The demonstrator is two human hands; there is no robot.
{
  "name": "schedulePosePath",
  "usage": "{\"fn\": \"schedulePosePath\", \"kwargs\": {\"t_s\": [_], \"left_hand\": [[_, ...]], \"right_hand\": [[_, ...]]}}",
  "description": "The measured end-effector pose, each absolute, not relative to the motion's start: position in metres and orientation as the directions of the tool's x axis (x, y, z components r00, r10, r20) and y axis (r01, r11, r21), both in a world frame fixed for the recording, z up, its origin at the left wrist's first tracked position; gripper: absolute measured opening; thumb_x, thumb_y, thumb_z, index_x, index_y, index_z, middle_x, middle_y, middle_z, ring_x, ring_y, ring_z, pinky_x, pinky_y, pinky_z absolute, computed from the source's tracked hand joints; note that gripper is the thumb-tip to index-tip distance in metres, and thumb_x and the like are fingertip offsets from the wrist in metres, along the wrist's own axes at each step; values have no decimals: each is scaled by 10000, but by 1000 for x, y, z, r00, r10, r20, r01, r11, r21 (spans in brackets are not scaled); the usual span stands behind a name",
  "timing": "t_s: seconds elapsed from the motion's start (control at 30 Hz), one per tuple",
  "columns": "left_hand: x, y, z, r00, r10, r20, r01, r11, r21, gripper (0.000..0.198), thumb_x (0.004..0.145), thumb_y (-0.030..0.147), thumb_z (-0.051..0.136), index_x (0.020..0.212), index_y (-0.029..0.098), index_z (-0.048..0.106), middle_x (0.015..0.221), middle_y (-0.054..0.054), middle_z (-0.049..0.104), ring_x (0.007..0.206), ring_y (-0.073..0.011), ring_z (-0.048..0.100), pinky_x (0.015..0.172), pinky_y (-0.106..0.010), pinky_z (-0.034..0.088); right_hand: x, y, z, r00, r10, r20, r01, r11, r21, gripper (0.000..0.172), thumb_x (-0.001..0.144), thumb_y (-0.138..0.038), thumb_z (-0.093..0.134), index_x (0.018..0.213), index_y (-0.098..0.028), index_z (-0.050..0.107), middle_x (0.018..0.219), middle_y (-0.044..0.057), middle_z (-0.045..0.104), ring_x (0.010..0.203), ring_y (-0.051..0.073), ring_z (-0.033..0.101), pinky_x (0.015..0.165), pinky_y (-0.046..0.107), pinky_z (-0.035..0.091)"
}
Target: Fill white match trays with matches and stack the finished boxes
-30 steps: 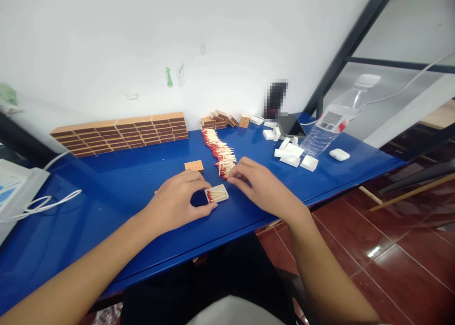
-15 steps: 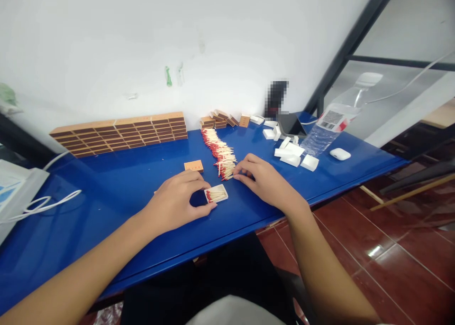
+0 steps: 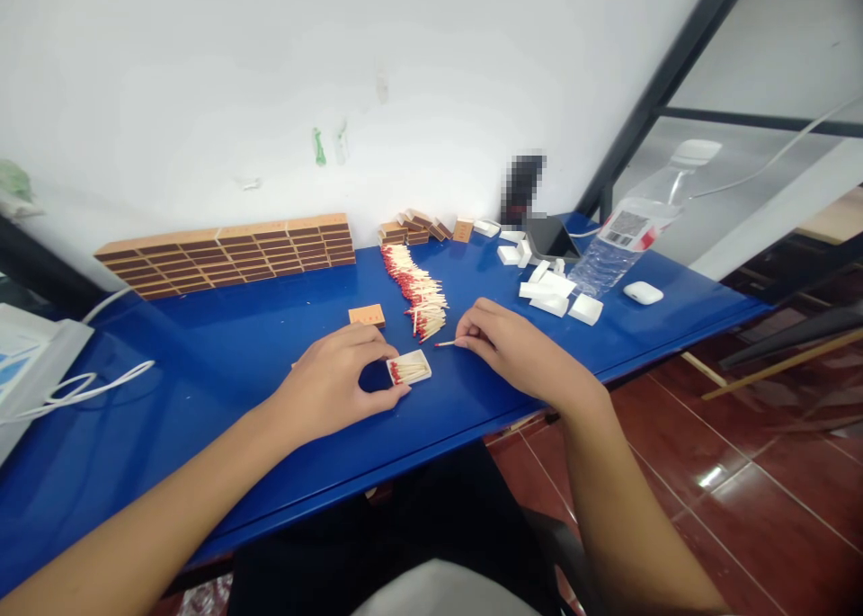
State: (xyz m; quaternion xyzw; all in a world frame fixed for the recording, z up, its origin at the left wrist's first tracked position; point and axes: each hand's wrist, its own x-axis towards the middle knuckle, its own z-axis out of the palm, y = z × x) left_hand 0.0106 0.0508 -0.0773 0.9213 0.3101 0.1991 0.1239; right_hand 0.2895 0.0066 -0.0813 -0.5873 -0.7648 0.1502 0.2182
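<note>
My left hand [image 3: 333, 384] pinches a small white matchbox tray [image 3: 410, 368], part filled with red-tipped matches, flat on the blue table [image 3: 222, 346]. My right hand [image 3: 516, 346] holds a single match [image 3: 446, 343] between fingertips, its red head pointing left, just right of the tray. A long row of loose matches [image 3: 414, 283] runs from the wall toward my hands. One tan matchbox sleeve [image 3: 368, 315] lies just behind my left hand.
Stacked tan matchboxes [image 3: 226, 252] line the wall, with a smaller pile [image 3: 418, 228] further right. White empty trays [image 3: 556, 292], a water bottle [image 3: 630, 229], an earbud case [image 3: 643, 293], a phone [image 3: 553, 236] sit right. A white cable [image 3: 81, 387] lies left.
My right hand drew back from the near end of the match row and now holds one match out clear of the pile. My left hand and the tray stayed put.
</note>
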Motion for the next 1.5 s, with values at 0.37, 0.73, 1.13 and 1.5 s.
{"fn": "schedulePosePath", "kwargs": {"t_s": [0.37,0.73,1.13,1.5], "left_hand": [[10,52,-78,732,616,290,522,-782,341,276,896,420,779,1076,211,777,1066,-62,751,1056,-274,708,932,-426,594],[11,52,-78,729,621,287,527,-777,344,253,895,418,778,1056,222,776,1055,-58,749,1033,-263,710,891,-399,592],[11,51,-78,728,611,311,515,-787,340,257,892,413,783,1054,213,775,1047,-59,749,988,-251,713,873,-385,595],[11,51,-79,729,609,312,514,-789,338,257,895,414,781,1048,207,770,1037,-58,748,979,-246,708,886,-391,591]], "right_hand": [[293,6,-85,-227,963,142,828,268,-493,107,1057,-257,560,1032,-228,660,1051,42,574,860,188,604,802,332,460],[275,13,-87,-265,944,199,807,330,-490,191,1064,-223,516,1143,-237,690,1059,57,576,878,200,603,809,337,475],[279,14,-90,-287,929,232,797,366,-481,219,1078,-277,520,1194,-252,705,1050,56,577,883,200,627,828,333,487],[282,13,-89,-279,930,239,798,363,-482,211,1066,-263,551,1171,-251,734,1017,44,567,870,189,606,809,325,467]]}}
